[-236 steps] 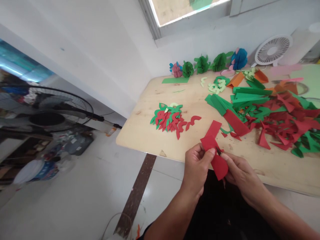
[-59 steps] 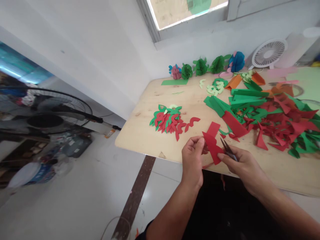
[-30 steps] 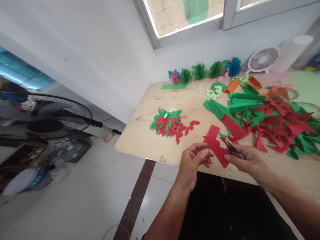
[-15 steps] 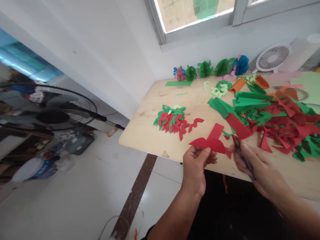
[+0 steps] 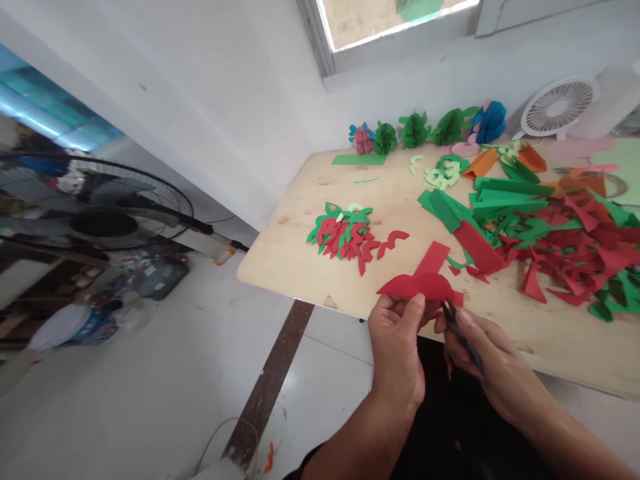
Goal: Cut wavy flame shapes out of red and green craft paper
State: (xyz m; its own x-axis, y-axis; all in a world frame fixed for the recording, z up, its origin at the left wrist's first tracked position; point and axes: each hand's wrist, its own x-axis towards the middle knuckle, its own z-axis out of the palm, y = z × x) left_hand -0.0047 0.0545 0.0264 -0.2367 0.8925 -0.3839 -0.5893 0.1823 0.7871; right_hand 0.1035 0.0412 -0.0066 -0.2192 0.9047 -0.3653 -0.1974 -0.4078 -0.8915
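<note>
Red paper piece point(image 5: 415, 285), scallop-edged, over near edge of wooden table point(image 5: 285, 247) | left hand point(image 5: 400, 327): pinches it, thumb on top | right hand point(image 5: 473, 340): grips dark scissors point(image 5: 463, 337), tips at its right end | hands: close together

Bright daylight, glare, stretched blurry edges

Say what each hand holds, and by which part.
Left hand: red paper, pinched at its lower edge. Right hand: scissors, gripped behind the blade tips.
</note>
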